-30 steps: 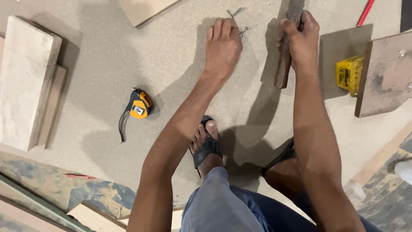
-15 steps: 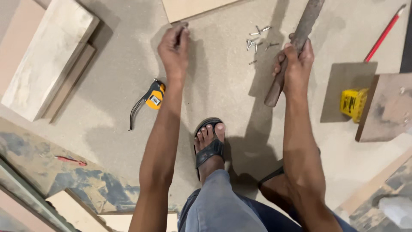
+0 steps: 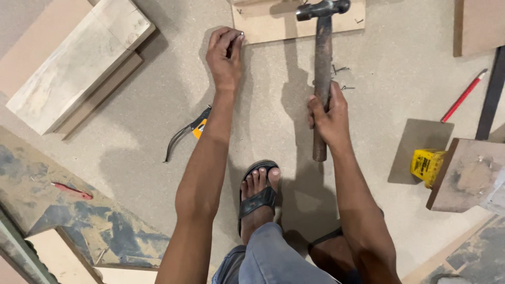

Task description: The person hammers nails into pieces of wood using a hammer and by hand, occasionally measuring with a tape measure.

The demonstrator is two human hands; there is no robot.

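My right hand [image 3: 327, 113] grips the brown wooden handle of a hammer [image 3: 322, 63], whose dark metal head hangs over a pale wooden board [image 3: 273, 26] at the top. My left hand [image 3: 225, 55] is closed, pinching a small nail between thumb and fingertips just left of that board's lower corner. A few loose nails [image 3: 341, 73] lie on the floor right of the hammer handle. My sandalled foot [image 3: 258, 192] rests on the floor between my arms.
A yellow tape measure [image 3: 197, 128] with a black strap lies under my left forearm. Stacked boards [image 3: 73, 68] lie at the upper left. At the right are a red pencil [image 3: 463, 96], a yellow box [image 3: 427, 165] and a wooden block [image 3: 465, 176].
My left hand moved off the loose nails toward the board with a nail pinched. My right hand turned the hammer upright, its head now over the board. The view shifted.
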